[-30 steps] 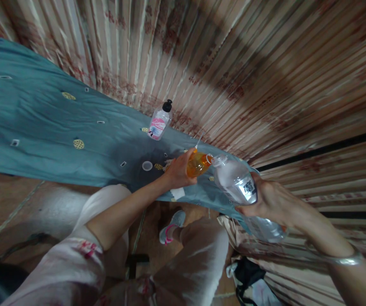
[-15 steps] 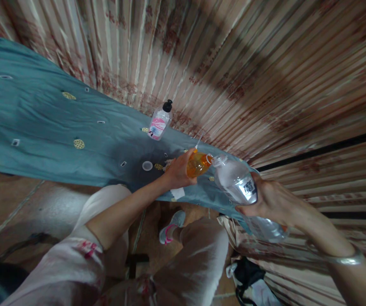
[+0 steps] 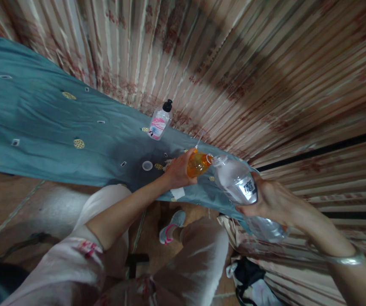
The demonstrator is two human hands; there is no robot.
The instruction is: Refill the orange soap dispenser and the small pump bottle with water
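My left hand (image 3: 182, 171) is wrapped round a small bottle of orange colour (image 3: 198, 165), its neck pointing right. In my right hand (image 3: 270, 199) is a large clear plastic bottle (image 3: 234, 180), tilted with its mouth toward the orange bottle's neck. The two openings meet or nearly meet; I cannot tell whether they touch. A black-and-white printed label shows on the clear bottle. Just beyond my left hand a thin pale stick-like piece (image 3: 199, 140) pokes up. Whether liquid is flowing between the bottles is not visible.
A clear bottle with a black cap and pink label (image 3: 159, 123) stands on the teal cloth (image 3: 49, 119) near the pleated curtain (image 3: 131, 51). A small round white lid (image 3: 147, 165) and a white paper piece (image 3: 178, 194) lie near my left hand. Dark and white fabric (image 3: 251, 276) lies lower right.
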